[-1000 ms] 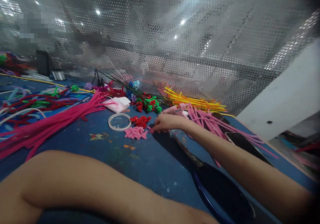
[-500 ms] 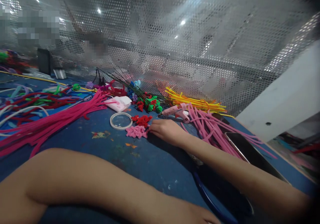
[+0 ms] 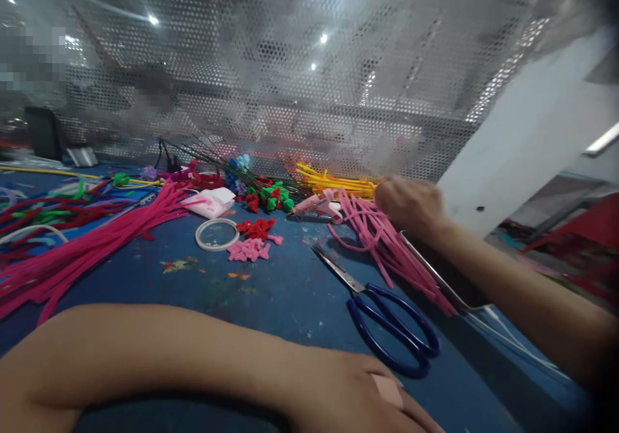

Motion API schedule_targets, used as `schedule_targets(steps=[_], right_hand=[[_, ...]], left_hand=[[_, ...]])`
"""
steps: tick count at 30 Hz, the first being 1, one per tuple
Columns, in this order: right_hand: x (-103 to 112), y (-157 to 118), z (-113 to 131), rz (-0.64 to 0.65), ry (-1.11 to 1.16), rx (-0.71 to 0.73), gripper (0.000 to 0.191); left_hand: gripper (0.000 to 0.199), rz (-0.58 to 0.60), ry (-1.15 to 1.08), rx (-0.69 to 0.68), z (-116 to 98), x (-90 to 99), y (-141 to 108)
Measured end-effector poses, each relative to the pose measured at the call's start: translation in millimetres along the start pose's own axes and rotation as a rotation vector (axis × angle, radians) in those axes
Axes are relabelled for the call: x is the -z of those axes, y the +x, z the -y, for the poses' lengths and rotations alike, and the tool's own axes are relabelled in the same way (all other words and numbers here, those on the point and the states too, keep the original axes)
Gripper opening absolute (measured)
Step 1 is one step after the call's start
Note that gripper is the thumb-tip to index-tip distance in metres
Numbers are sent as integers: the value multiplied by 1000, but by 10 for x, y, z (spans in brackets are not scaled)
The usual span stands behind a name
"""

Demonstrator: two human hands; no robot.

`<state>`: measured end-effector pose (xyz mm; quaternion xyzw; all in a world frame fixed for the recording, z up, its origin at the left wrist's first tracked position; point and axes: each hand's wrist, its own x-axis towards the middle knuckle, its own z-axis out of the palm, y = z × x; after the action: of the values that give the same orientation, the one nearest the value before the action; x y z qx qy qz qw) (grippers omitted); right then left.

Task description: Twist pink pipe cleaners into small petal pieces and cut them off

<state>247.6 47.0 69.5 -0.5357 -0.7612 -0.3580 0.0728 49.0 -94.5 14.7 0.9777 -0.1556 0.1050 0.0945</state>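
My left hand (image 3: 360, 391) lies palm down at the bottom edge with its fingers stretched out and partly cut off. A light pink band (image 3: 387, 389) wraps one finger. Just beyond it, blue-handled scissors (image 3: 356, 289) lie on the table, their blades slightly apart. My right hand (image 3: 411, 206) is over the far right, its fingers curled and blurred, beside the yellow pipe cleaners (image 3: 333, 180) and the pink pipe cleaners (image 3: 377, 236). What lies within its fingers is hidden. Small pink twisted pieces (image 3: 249, 250) and red ones (image 3: 256, 228) sit mid-table.
A roll of clear tape (image 3: 199, 234), a white packet (image 3: 213, 202) and a pink glue gun (image 3: 316, 206) lie farther back. Magenta pipe cleaners (image 3: 101, 243) spread across the left. A phone (image 3: 454, 281) lies under my right forearm. A perforated metal screen (image 3: 271, 91) stands behind the table.
My right hand has moved from the small pink pieces to the pipe cleaners at the right. The scissors are now uncovered, and a pink piece lies apart near the red ones. The view has turned right.
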Motion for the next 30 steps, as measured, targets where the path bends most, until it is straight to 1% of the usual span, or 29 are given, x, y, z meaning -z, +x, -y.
schedule_targets(steps=[1,2,3,4,5,7,8,10,12,13,14,15,16,18,20,22,24,27,30], right_hand=[[-15,-29,-158,-6,-18,-159,44],[-27,-62,-280,11,-26,-276,49],[-35,-96,-356,21,-31,-339,52],[-38,-131,-381,38,-17,-358,53],[-37,-166,-353,54,8,-341,51],[-32,-226,-160,94,124,-195,39],[-34,-250,-13,100,163,-141,31],[-59,-281,314,109,274,-24,29],[-117,-282,600,115,348,37,26],[-158,-272,706,121,381,51,23],[-204,-257,782,125,409,55,21],[-251,-241,831,126,437,54,20],[-297,-227,855,124,466,51,19],[-370,-215,860,108,526,43,18],[-397,-235,848,83,599,38,18],[-371,-288,853,59,683,41,20],[-304,-357,880,40,765,58,20],[-192,-444,925,-42,1000,123,14],[-139,-482,934,-145,1274,218,12]], left_hand=[[27,-5,16,4,-13,3,2],[27,-2,27,14,-28,2,4],[27,9,33,29,-43,-2,4],[26,22,31,45,-55,-6,5],[24,31,19,63,-62,-11,6],[19,32,-32,96,-63,-26,11],[17,25,-73,109,-57,-37,15],[16,-4,-188,119,-38,-61,20],[17,-46,-360,148,-8,-77,10],[18,-89,-449,205,14,-78,-6],[21,-154,-518,303,45,-72,-30],[24,-244,-554,439,86,-60,-64],[26,-353,-538,601,141,-42,-109],[32,-582,-386,885,286,4,-227],[31,-749,-145,1079,459,52,-371],[27,-862,27,1168,616,87,-510],[27,-901,47,1222,722,105,-611],[30,-908,-120,1190,767,109,-660],[17,-933,-322,1152,736,108,-627]])
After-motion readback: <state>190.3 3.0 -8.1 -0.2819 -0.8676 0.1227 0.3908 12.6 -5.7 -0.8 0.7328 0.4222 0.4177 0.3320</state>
